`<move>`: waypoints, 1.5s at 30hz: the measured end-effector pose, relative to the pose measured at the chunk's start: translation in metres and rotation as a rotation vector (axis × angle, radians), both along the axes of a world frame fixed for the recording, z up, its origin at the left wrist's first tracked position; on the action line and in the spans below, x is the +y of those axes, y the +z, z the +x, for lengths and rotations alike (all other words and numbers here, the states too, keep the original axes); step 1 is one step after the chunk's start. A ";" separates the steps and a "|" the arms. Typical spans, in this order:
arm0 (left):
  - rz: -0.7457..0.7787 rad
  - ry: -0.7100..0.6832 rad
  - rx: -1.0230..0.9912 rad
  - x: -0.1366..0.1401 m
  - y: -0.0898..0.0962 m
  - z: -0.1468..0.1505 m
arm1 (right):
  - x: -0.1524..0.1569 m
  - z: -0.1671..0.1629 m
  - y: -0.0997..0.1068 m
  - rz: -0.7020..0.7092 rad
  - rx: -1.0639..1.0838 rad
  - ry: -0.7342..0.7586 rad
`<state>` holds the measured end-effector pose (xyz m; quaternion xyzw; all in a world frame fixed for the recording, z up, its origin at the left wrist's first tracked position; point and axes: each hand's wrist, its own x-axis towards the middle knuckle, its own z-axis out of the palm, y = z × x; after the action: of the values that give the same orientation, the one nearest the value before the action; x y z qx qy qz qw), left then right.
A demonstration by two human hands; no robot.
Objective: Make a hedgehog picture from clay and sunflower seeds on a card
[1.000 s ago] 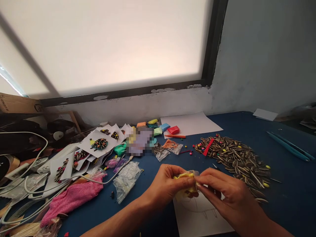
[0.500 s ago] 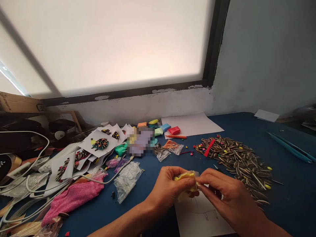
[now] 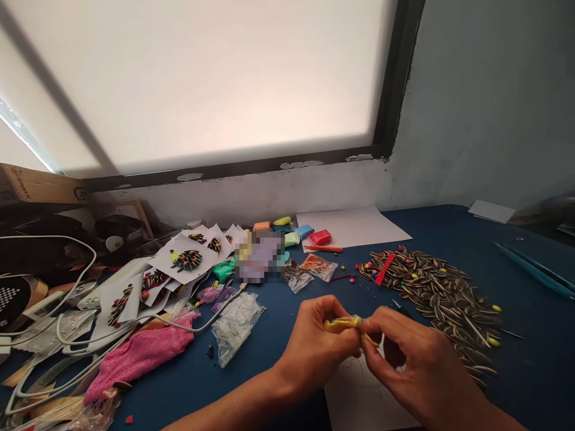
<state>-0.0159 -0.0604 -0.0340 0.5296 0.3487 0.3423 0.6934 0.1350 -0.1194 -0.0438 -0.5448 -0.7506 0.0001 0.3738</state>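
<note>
Between both hands is a lump of yellow modelling clay [image 3: 340,324] in a clear plastic wrapper. My left hand [image 3: 312,341] is closed around it, thumb on the near side. The fingers of my right hand [image 3: 404,353] are pinched at its right end, where a bit of yellow clay shows between thumb and fingertips. Below the hands lies a white sheet of paper [image 3: 359,398] with pencil lines on it, partly covered by the hands. To the right, a heap of striped sunflower seeds [image 3: 449,293] spreads out, with small coloured clay balls and a red strip [image 3: 385,269] on it.
Paper cards with seed pictures [image 3: 179,257] are stacked at the left, near a pink cloth [image 3: 144,353] and white cables. Wrapped clay blocks [image 3: 320,237] sit at the back by a blank sheet [image 3: 359,224]. Blue tweezers [image 3: 534,269] lie far right.
My right fingers have drawn a bit of yellow clay out at the wrapper's right end. My left hand covers more of the lump. The view has shifted slightly.
</note>
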 end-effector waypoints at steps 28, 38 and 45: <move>0.693 0.083 0.408 0.039 0.005 -0.020 | 0.001 0.021 0.015 -0.631 0.763 0.038; -0.125 -0.378 -0.052 0.010 0.009 -0.008 | -0.002 0.011 0.000 -0.448 0.695 0.023; -0.229 -0.325 -0.079 0.018 -0.001 -0.014 | 0.000 0.022 0.017 -0.565 0.779 0.028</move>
<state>-0.0298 -0.0429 -0.0351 0.4828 0.2677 0.2043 0.8084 0.1573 -0.1193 -0.0265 -0.5742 -0.5329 0.4131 0.4645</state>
